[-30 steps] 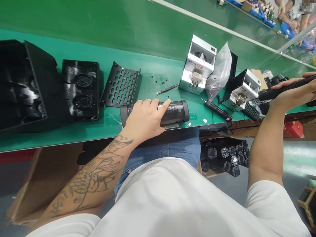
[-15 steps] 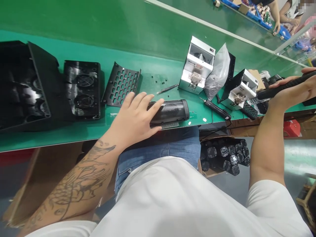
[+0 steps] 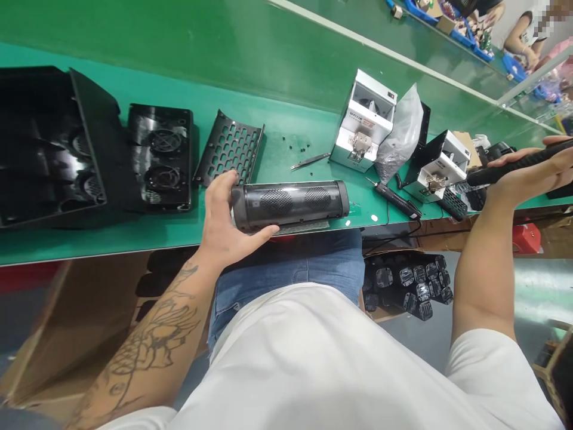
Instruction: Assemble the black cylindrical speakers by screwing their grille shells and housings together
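A black speaker-like cylinder [image 3: 290,205] lies along the front edge of the green bench. My left hand [image 3: 230,224] grips its left end, the thumb along the near side and the fingers round the end. Out at the far right, my right hand [image 3: 532,170] is wrapped round a long black part [image 3: 505,168]. Behind the cylinder lie tweezers [image 3: 310,161] and several tiny black screws [image 3: 296,148]. A black perforated panel [image 3: 233,149] rests just beyond my left hand.
Two screw feeders [image 3: 363,122] [image 3: 439,167] stand at the back right, with a plastic bag [image 3: 400,137] between. An electric screwdriver [image 3: 397,200] lies in front. Black housings [image 3: 163,158] [image 3: 45,143] fill the left. Beneath is a box of black parts [image 3: 421,286]. People sit beyond the glass.
My left hand has slid left from the top of the cylinder to its left end, uncovering the two speaker grilles. My right hand has barely moved.
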The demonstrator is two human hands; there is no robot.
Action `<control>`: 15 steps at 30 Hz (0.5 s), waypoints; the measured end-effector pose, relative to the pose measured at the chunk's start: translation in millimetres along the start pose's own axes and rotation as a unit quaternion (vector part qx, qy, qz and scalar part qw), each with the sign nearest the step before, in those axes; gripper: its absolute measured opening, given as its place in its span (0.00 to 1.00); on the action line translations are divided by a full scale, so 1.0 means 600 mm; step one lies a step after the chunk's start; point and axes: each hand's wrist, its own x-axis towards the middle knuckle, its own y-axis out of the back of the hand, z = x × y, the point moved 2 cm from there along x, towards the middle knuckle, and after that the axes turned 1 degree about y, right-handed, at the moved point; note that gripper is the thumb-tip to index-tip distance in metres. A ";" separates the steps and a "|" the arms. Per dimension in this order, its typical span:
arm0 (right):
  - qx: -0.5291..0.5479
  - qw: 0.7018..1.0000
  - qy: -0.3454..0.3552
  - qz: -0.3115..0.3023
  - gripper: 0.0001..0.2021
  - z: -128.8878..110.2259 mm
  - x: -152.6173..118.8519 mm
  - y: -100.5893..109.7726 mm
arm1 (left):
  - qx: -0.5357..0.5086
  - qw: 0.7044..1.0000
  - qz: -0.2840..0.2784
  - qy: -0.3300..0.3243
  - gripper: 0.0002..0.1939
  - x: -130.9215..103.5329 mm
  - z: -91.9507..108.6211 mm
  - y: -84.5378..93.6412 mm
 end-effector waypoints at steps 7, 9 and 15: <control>-0.003 0.999 -0.022 -0.026 0.38 0.022 0.003 -0.006 | -0.001 0.999 -0.022 -0.032 0.56 -0.004 -0.012 -0.004; -0.015 0.999 -0.044 -0.019 0.33 0.027 0.005 -0.006 | 0.005 0.998 -0.021 -0.051 0.56 -0.006 -0.018 -0.006; -0.027 0.998 -0.064 0.004 0.33 0.011 0.004 -0.004 | 0.006 0.999 -0.026 -0.046 0.58 -0.012 -0.032 -0.014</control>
